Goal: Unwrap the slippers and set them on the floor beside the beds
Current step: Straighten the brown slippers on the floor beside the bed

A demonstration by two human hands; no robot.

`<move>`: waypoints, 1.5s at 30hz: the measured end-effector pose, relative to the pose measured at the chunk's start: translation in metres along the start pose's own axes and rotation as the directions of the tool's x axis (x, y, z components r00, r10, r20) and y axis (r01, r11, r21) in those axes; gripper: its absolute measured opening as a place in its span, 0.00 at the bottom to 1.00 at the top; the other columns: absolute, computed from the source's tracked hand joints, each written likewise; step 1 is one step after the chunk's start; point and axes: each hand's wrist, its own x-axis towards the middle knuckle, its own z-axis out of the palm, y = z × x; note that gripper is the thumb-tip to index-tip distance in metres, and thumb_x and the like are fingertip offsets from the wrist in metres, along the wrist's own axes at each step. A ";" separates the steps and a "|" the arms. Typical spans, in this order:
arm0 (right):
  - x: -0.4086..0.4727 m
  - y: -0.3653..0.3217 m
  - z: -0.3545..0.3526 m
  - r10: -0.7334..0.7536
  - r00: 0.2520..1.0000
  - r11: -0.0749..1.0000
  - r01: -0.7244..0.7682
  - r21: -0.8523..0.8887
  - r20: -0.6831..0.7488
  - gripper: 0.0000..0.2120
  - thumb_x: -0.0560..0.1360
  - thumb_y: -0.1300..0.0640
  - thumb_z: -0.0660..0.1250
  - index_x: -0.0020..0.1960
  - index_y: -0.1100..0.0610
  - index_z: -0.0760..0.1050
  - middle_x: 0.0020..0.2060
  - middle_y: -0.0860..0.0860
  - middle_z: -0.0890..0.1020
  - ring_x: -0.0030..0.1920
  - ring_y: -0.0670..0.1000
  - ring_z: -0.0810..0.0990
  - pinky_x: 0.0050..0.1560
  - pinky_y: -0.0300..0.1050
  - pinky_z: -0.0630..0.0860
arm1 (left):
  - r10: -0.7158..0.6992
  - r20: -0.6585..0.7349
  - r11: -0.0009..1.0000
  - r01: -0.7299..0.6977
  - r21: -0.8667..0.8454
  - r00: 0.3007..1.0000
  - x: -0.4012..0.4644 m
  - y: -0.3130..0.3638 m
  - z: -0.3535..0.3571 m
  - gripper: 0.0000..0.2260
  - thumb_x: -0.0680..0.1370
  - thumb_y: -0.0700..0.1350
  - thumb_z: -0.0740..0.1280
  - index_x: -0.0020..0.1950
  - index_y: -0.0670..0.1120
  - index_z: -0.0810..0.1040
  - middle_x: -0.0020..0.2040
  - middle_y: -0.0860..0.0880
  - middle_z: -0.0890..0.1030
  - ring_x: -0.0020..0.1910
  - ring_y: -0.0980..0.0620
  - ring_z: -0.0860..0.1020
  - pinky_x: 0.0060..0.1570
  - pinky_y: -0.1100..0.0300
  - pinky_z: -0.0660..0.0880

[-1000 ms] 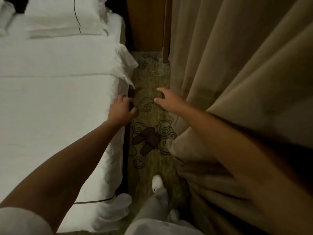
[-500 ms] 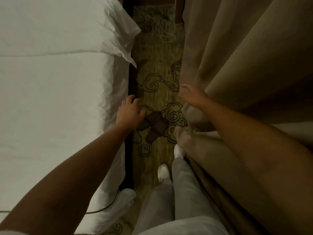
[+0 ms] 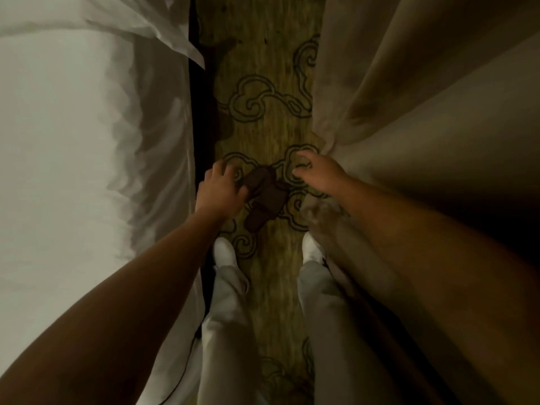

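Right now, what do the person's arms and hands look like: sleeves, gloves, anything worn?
Both forearms are bare right up to the frame edge, with no sleeve showing. The left hand and right hand have no gloves; no rings, watch or bands are visible, though the light is dim.

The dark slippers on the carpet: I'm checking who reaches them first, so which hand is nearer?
Left. The left hand is at the slippers, its fingers against their bed-side edge. The right hand hovers open just to their curtain side, not touching.
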 end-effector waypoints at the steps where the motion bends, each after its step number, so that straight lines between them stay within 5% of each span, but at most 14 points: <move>1: 0.017 0.008 0.012 0.035 0.999 0.999 -0.034 0.022 -0.005 0.30 0.75 0.44 0.68 0.75 0.47 0.67 0.71 0.55 0.74 0.68 0.56 0.75 0.62 0.43 0.71 | 0.016 0.022 1.000 -0.016 0.014 1.000 0.018 -0.009 0.013 0.26 0.78 0.54 0.64 0.74 0.45 0.67 0.74 0.41 0.65 0.71 0.37 0.67 0.64 0.41 0.72; 10: 0.085 0.035 0.117 0.240 0.968 0.943 -0.215 0.256 -0.073 0.28 0.75 0.46 0.70 0.74 0.48 0.69 0.66 0.54 0.78 0.63 0.56 0.79 0.53 0.38 0.70 | 0.120 0.148 0.991 -0.127 0.037 0.982 0.111 -0.067 0.079 0.26 0.77 0.55 0.64 0.73 0.46 0.69 0.68 0.40 0.70 0.67 0.37 0.70 0.62 0.42 0.72; 15: 0.113 0.042 0.189 0.288 0.955 0.921 -0.259 0.291 -0.063 0.30 0.75 0.47 0.70 0.75 0.49 0.68 0.69 0.56 0.76 0.68 0.57 0.75 0.67 0.45 0.71 | 0.171 0.201 0.980 -0.188 0.066 0.965 0.141 -0.105 0.124 0.26 0.78 0.54 0.64 0.74 0.45 0.67 0.71 0.40 0.69 0.67 0.36 0.69 0.62 0.42 0.71; 21: 0.162 0.067 0.265 0.329 0.943 0.934 -0.315 0.170 -0.056 0.36 0.73 0.42 0.71 0.77 0.47 0.63 0.71 0.57 0.71 0.68 0.60 0.72 0.66 0.51 0.73 | 0.165 0.256 0.983 -0.180 0.035 0.952 0.182 -0.152 0.199 0.25 0.79 0.54 0.64 0.73 0.43 0.68 0.70 0.38 0.70 0.67 0.36 0.70 0.62 0.44 0.71; 25: 0.194 0.091 0.308 0.342 0.925 0.939 -0.330 0.096 -0.165 0.45 0.67 0.38 0.76 0.76 0.54 0.63 0.72 0.57 0.70 0.69 0.61 0.71 0.67 0.53 0.71 | 0.050 0.353 0.998 -0.037 -0.044 0.934 0.208 -0.175 0.252 0.24 0.80 0.53 0.63 0.73 0.45 0.66 0.66 0.37 0.76 0.64 0.36 0.75 0.60 0.48 0.73; 29: 0.214 0.107 0.342 0.183 0.943 0.953 -0.239 -0.184 -0.277 0.45 0.68 0.37 0.74 0.76 0.59 0.64 0.72 0.59 0.69 0.68 0.62 0.70 0.65 0.52 0.70 | -0.075 0.340 0.964 0.155 -0.214 0.938 0.229 -0.186 0.291 0.23 0.79 0.52 0.66 0.71 0.45 0.71 0.67 0.39 0.77 0.66 0.38 0.75 0.63 0.50 0.73; 36: 0.247 0.128 0.354 0.213 0.963 0.908 -0.257 -0.330 -0.164 0.51 0.68 0.43 0.77 0.80 0.55 0.52 0.77 0.61 0.58 0.76 0.66 0.57 0.72 0.63 0.62 | -0.088 0.416 0.923 0.232 -0.308 0.905 0.255 -0.192 0.344 0.24 0.79 0.55 0.64 0.71 0.44 0.74 0.68 0.41 0.77 0.66 0.42 0.76 0.65 0.52 0.72; 40: 0.253 0.140 0.361 0.202 0.966 0.902 -0.247 -0.355 -0.160 0.52 0.68 0.44 0.77 0.81 0.53 0.49 0.78 0.60 0.57 0.77 0.65 0.55 0.71 0.64 0.63 | -0.230 0.481 0.769 0.461 -0.443 0.846 0.267 -0.181 0.365 0.29 0.80 0.59 0.63 0.73 0.40 0.70 0.72 0.39 0.73 0.68 0.38 0.73 0.69 0.46 0.70; 45: 0.259 0.147 0.364 0.177 0.948 0.906 -0.262 -0.333 -0.265 0.51 0.69 0.44 0.76 0.81 0.54 0.49 0.79 0.61 0.54 0.77 0.65 0.55 0.69 0.67 0.65 | -0.387 0.421 0.632 0.569 -0.527 0.820 0.275 -0.169 0.373 0.28 0.80 0.56 0.65 0.74 0.39 0.69 0.72 0.39 0.73 0.69 0.39 0.72 0.68 0.48 0.69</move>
